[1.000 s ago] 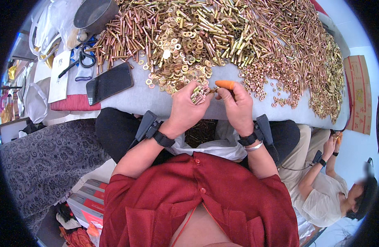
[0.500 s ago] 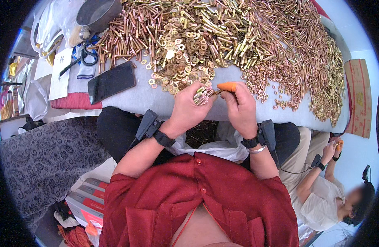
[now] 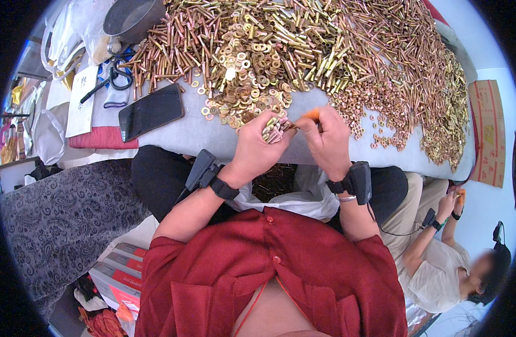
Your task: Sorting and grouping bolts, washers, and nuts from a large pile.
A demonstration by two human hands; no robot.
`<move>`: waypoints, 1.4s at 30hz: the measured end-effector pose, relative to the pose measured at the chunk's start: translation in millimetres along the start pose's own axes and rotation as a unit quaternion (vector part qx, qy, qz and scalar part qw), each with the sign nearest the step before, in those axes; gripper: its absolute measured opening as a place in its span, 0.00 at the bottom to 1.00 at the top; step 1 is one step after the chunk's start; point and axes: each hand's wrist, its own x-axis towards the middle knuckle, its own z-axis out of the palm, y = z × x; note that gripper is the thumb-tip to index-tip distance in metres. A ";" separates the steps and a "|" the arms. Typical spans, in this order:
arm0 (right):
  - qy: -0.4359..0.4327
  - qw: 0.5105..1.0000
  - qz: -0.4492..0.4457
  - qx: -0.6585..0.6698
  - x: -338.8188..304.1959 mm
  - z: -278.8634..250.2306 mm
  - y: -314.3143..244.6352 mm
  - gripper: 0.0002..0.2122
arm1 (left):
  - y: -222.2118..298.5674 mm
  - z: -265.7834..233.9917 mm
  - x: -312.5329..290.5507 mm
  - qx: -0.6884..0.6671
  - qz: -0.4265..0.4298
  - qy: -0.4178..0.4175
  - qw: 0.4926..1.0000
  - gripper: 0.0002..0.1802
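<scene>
My left hand [image 3: 257, 145] is closed around a bunch of brass- and pink-toned metal bolts [image 3: 276, 129], their ends showing above the curled fingers. Close beside it, my right hand [image 3: 329, 140] is pinched, thumb against index finger, at the tips of the left fingers. An orange finger cover [image 3: 310, 115] is on its index finger. Some small dark brassy piece sits between the two hands, too tiny and partly hidden to name. Just beyond my hands lies a heap of flat washers [image 3: 244, 101]; nuts [image 3: 356, 104] are piled to the right.
Long metal rods [image 3: 336, 39] cover the far side of the grey-covered table [image 3: 213, 137]. At left are a phone [image 3: 152, 112], scissors [image 3: 120, 78] and a dark bowl [image 3: 133, 19]. Below my hands a white bag [image 3: 308, 205] holds dark pieces. Another person [image 3: 437, 264] sits at right.
My right hand has turned slightly, and its orange-covered finger has curled back, showing less of the cover. My left hand stays in place with the bolts.
</scene>
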 end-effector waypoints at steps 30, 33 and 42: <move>0.017 0.812 0.237 0.534 -10.7 17.9 15.5 0.33 | 11.0 -8.8 0.5 -0.298 -0.203 -0.118 0.925 0.11; 0.033 0.831 0.245 0.499 -10.7 20.6 -3.7 0.29 | 12.5 -10.8 2.8 -0.292 -0.218 -0.080 0.928 0.11; 0.113 0.992 0.033 -0.048 44.1 46.0 39.2 0.16 | 23.1 -20.3 1.0 -0.166 -0.279 -0.214 0.921 0.12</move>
